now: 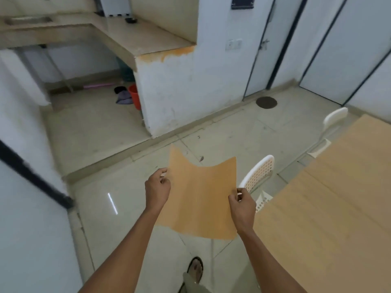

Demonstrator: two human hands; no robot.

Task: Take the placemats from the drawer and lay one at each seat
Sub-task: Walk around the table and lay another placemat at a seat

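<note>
Orange placemat (201, 197) pinched at side edges by left hand (157, 187), right hand (243, 205)

Both bare forearms reach forward from the near edge, roughly parallel. The left hand (157, 188) is raised a little farther out, knuckles up, fingers curled with thumb and forefinger pinching the placemat (201, 199) at its left edge. The right hand (242, 205) sits nearer, fingers curled, pinching its right edge.
</note>
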